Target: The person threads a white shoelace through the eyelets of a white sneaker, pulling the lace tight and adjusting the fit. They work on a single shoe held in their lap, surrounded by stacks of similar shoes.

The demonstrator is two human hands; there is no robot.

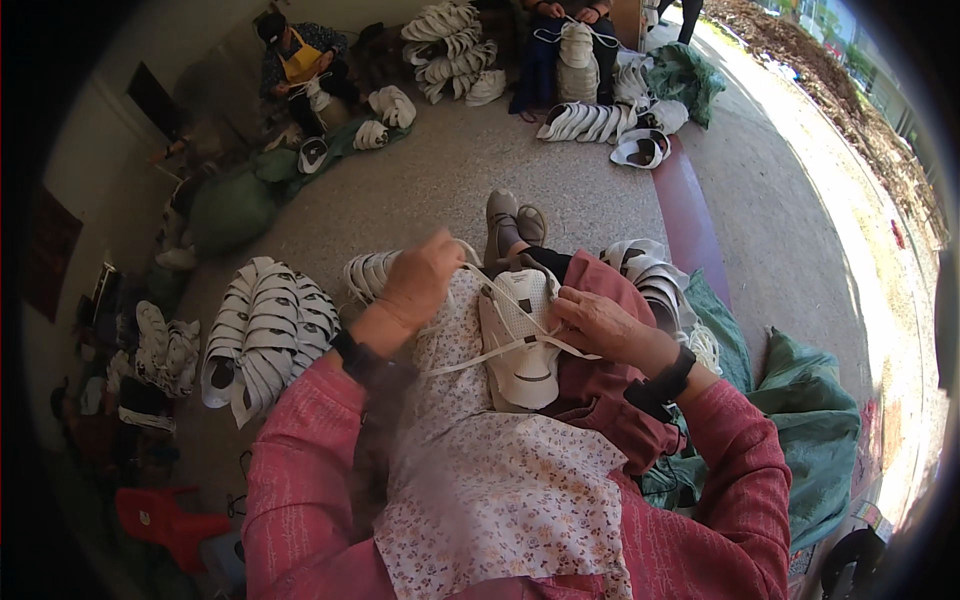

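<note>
A white shoe upper (524, 385) lies across my lap, its toe toward me. A pale lace (462, 363) crosses its front, with loose lengths trailing out on both sides. My left hand (425, 272), slightly smeared by motion, is raised at the upper's left side, its fingers closed on a length of lace. On the right edge of the upper, my right hand (603, 325) has its fingers pinched at the eyelet side. Whether those fingertips grip lace or only the upper's edge is hard to see. Under the upper lies my floral apron (510, 490).
Stacked white uppers (270, 325) stand at my left, and more uppers (645, 270) lie by my right knee. Green sacks (810, 425) slump at the right. A red plastic stool (172, 522) is at lower left. Two people (300, 60) sit working across the floor.
</note>
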